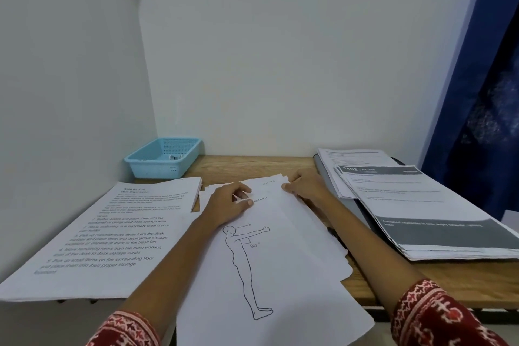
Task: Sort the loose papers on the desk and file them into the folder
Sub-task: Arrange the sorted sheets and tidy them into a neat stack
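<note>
Loose papers (280, 261) fanned mid-desk, overhanging the front edge; top sheet shows a standing-figure line drawing. Left hand (229, 202) flat on their far end, fingers spread, gripping nothing. Right hand (304, 184) pinches the far right corner, fingers curled. Grey folder (348, 205) along right edge under printed sheets (421, 205). Text stack (112, 233) at left edge; blue basket (164, 157) in back-left corner.

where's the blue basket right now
In the head view the blue basket sits at the desk's far left corner against the wall, just behind the left stack of printed papers.
</note>
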Demonstrator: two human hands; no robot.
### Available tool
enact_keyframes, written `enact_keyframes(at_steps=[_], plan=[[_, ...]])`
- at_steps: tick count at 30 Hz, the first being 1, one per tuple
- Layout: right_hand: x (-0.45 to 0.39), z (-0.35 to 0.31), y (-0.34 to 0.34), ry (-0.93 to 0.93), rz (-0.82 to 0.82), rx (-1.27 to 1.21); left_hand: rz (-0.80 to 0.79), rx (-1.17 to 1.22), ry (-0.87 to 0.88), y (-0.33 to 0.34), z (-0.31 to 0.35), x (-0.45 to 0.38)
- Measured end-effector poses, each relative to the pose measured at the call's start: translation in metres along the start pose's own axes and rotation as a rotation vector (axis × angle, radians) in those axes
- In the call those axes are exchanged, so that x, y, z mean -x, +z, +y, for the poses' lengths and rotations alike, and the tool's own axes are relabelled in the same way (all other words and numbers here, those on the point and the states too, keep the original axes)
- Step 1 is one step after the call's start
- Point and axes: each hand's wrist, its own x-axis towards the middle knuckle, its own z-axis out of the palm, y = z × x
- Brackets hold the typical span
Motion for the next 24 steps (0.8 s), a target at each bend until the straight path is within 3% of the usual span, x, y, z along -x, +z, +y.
enact_keyframes(at_steps=[7,17,21,24], plan=[[0.006,0.003,-0.009,0.009,-0.096,-0.302,0.008,0.018,0.031,-0.001,0.005,0.0],[0.007,0.003,-0.015,0.023,-0.077,-0.328,0.082,0.071,0.088,-0.005,0.012,0.003],[0.014,-0.007,-0.018,-0.054,-0.16,-0.35,0.247,0.128,0.154,-0.009,0.02,-0.003],[0.023,-0.014,-0.018,-0.119,-0.319,-0.326,0.333,0.124,0.231,-0.01,0.026,-0.01]])
